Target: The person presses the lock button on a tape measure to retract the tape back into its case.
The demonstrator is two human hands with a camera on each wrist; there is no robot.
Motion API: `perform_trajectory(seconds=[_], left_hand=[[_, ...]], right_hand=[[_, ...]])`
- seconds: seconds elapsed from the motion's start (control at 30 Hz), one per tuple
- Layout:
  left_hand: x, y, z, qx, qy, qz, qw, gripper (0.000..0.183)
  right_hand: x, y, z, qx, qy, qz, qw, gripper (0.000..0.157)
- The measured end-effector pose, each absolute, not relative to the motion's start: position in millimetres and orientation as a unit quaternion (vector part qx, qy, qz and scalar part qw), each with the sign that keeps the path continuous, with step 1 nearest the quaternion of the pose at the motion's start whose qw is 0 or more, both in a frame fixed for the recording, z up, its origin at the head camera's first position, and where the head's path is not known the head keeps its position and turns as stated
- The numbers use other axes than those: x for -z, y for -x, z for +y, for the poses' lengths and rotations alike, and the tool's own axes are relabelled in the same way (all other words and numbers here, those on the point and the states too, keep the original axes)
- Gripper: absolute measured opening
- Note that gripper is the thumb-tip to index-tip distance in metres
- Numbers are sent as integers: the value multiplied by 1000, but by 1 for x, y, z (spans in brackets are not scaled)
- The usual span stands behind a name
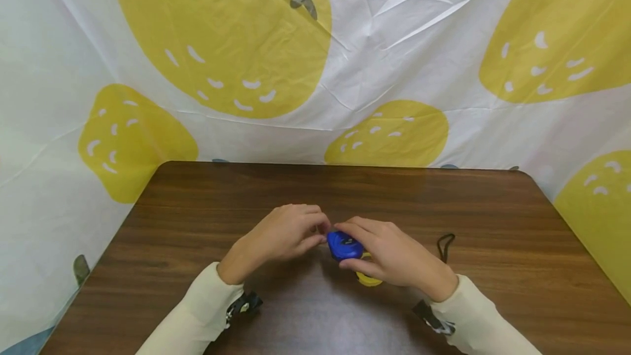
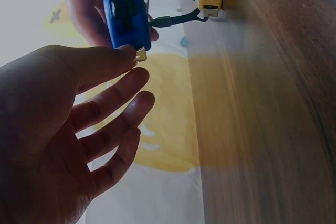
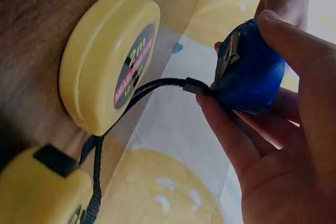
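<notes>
A blue tape measure [image 1: 343,246] is held by my right hand [image 1: 389,248], thumb on one side and fingers on the other. In the right wrist view, a metal clip [image 3: 231,51] and a black wrist strap [image 3: 168,83] show on the blue case. My left hand [image 1: 288,234] is at its left side. Seen from the left wrist, the left thumb pinches right at the small metal end hook [image 2: 140,54], the index finger mostly hidden behind it; the other fingers are spread loosely. A yellow tape measure [image 3: 110,61] marked 2m stands on the table just below the right hand.
A second yellow tape measure [image 3: 44,190] lies nearer the right wrist, hidden by the hand in the head view. A black strap loop [image 1: 446,245] lies right of that wrist. The brown wooden table [image 1: 222,196] ends at a lemon-print cloth [image 1: 276,141].
</notes>
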State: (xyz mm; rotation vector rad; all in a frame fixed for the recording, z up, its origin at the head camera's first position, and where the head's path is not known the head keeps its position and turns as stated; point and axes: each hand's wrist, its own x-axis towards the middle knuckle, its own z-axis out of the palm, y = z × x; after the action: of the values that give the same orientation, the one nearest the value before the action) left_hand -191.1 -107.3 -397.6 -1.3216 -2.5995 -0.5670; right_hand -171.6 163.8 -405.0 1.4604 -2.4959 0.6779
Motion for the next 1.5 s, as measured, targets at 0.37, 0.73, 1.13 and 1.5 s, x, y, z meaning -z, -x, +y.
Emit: perform_trajectory(seconds=[0.37, 0.73, 1.13, 1.5], left_hand=[[403, 201, -114, 188, 439, -878, 14, 8], [412, 211, -122, 196, 426, -880, -75, 6], [414, 214, -133, 196, 359, -911, -50, 5], [415, 220, -144, 197, 308, -927, 77, 15]], right_hand=[[413, 172, 149, -201, -477, -852, 74, 55], [417, 172, 132, -140, -459, -876, 52, 54], [427, 167, 121, -114, -448, -886, 40, 57], [432, 165, 117, -140, -446, -883, 45, 67]])
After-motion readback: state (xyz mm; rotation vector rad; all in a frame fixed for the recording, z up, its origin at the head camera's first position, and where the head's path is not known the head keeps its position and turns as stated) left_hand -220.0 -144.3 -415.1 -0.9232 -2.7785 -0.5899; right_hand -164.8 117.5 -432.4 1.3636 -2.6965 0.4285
